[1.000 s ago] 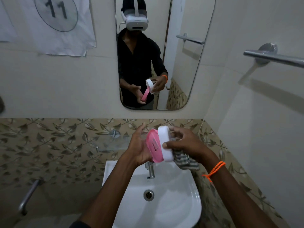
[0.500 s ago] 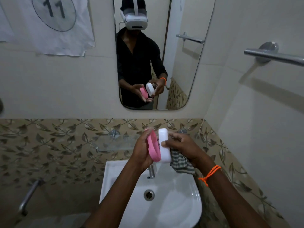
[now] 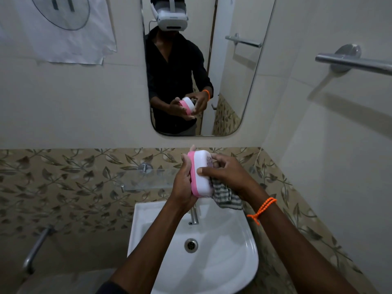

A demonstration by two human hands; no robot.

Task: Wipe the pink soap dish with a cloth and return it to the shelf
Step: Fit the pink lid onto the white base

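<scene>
Glass shelf [image 3: 148, 178] fixed to leaf-patterned tile band [image 3: 63, 187], just above white sink [image 3: 244, 251]. Shelf's right end hidden behind hands. Tap [image 3: 194, 216] stands on sink's back rim; drain [image 3: 191, 245] in basin.

One head-worn wide-angle camera looks forward and down, close over the sink [image 3: 135, 234] at about arm's reach. It faces the wall squarely; the mirror [image 3: 233, 81] ahead reflects the wearer and headset. Straight lines bow toward the frame's edges.
</scene>
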